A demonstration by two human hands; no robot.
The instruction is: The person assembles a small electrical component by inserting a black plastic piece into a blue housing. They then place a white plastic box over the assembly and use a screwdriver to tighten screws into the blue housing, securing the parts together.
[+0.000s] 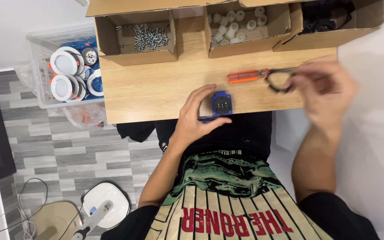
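My left hand (195,116) grips a small blue square socket part (222,105) with a black round face, at the near edge of the wooden table (156,89). My right hand (323,89), blurred, pinches a thin black ring (277,84) above the table's right end. Lying on the table just left of that ring is a screwdriver (250,75) with an orange handle.
Three open cardboard boxes line the table's far edge: one with screws (147,36), one with white round caps (238,23), one with black parts (327,15). A clear plastic bin (41,71) of round white lamps stands on the floor at the left.
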